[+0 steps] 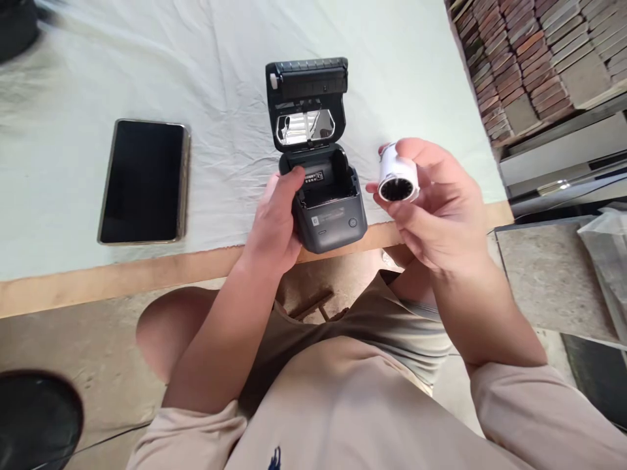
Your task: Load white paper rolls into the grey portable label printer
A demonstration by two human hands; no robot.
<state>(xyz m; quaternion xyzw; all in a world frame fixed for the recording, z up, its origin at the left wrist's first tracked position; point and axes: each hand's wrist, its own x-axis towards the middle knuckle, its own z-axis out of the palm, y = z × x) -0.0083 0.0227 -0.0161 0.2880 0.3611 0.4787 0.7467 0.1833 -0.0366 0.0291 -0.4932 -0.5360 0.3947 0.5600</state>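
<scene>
A small dark grey label printer (330,219) sits near the table's front edge with its lid (307,98) flipped up and its roll bay bare. My left hand (275,219) grips the printer's left side, thumb on the bay's rim. My right hand (435,202) holds a white paper roll (398,173) with a dark core, just right of the printer and above the table edge, its end facing me.
A tablet (144,181) with a dark screen lies face up on the pale cloth (98,78) to the left. Stacked bricks (529,59) rise at the right. A grey slab (548,281) lies low right. My knees are under the table edge.
</scene>
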